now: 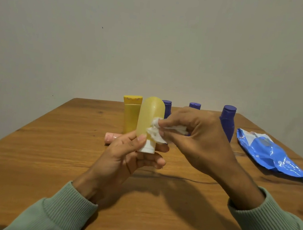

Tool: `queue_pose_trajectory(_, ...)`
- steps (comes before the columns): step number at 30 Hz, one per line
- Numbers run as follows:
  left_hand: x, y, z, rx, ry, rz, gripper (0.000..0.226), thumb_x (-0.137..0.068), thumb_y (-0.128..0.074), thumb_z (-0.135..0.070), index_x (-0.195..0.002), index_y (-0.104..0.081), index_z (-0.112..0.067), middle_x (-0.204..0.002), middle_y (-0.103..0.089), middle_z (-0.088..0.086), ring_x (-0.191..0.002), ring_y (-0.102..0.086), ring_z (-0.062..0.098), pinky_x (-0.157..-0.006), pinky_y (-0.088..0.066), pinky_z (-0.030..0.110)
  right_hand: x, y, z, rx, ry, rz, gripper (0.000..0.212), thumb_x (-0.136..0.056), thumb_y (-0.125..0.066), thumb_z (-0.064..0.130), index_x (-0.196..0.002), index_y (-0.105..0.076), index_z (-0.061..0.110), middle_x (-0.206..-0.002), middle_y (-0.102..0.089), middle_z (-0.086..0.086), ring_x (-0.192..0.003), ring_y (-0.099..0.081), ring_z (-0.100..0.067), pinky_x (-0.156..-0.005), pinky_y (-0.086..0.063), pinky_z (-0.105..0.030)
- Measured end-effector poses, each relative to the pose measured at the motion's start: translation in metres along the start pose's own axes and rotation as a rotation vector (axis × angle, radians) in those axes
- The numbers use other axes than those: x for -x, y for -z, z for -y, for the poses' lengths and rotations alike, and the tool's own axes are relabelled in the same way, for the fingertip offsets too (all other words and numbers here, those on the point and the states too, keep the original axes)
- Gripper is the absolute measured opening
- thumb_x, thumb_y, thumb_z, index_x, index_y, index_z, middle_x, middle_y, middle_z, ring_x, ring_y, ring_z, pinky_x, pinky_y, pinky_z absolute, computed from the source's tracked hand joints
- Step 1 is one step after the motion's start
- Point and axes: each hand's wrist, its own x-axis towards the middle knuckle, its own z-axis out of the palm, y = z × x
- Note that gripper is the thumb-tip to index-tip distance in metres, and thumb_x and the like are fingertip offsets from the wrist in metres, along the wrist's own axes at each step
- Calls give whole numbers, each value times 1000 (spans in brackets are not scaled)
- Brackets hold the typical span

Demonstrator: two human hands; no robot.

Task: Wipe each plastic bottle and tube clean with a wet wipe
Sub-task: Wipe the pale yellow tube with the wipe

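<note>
Fingers of the left hand [124, 149] were closed round the white cap of a pale yellow bottle [150, 118], held cap-down above the tabletop [50, 141] centre; a wet wipe [156, 132] was pinched against it by the right hand [196, 138]. Other bottles near the far edge apparently remained.

Right hand [197, 136] presses wipe [156, 132] against yellow bottle [149, 116].

Wooden table [48, 160], plain grey wall [154, 40] behind

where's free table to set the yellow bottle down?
Bare: the near table under the left hand and right hand, and the far left, left of the yellow tube. Crowded: the back row of purple bottles; wipes pack fills the right.
</note>
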Motion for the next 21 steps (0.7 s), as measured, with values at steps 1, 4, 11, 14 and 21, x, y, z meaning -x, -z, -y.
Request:
queue_pose_trajectory(1,0,-1,0,-7,2,-28,39,-92,-52,-22,-121,-56,4,-104,-67,24,-80,-69,31,-77,-58,37,0,1,1,1,-8,47,18,-77,-72,18,-95,-73,19,-86,-66,10,-78,-61,-2,-62,-49,-13)
queue_pose_trajectory(4,-1,-3,1,-7,0,-113,36,-94,-51,-19,-120,-58,5,-108,-68,21,-91,-67,31,-85,-55,42,0,5,4,41,-41,214,20,-76,-73,18,-95,-73,23,-87,-66,13,-82,-61,0,-69,-51,-14)
queue_pose_trajectory(11,-1,-5,-2,56,35,-201,34,-92,-51,-18,-114,-62,5,-95,-63,20,-74,-60,24,-71,-53,37,-3,7,-3,-1,-84,90,21,-75,-74,23,-96,-73,21,-90,-68,11,-82,-63,-2,-68,-53,-18)
queue_pose_trajectory(14,-4,-4,-3,101,36,-170,34,-92,-52,-16,-118,-59,5,-93,-64,19,-71,-62,24,-66,-56,33,-2,3,-5,-21,-79,58,20,-76,-74,22,-96,-73,21,-89,-68,11,-81,-62,-1,-65,-51,-15)
queue_pose_trajectory(21,-3,-2,-1,24,32,-126,46,-88,-58,-22,-133,-53,-10,-112,-67,22,-89,-68,33,-77,-59,39,0,-2,-2,-22,27,-36,22,-77,-74,18,-98,-72,19,-90,-65,12,-87,-59,-1,-68,-47,-8)
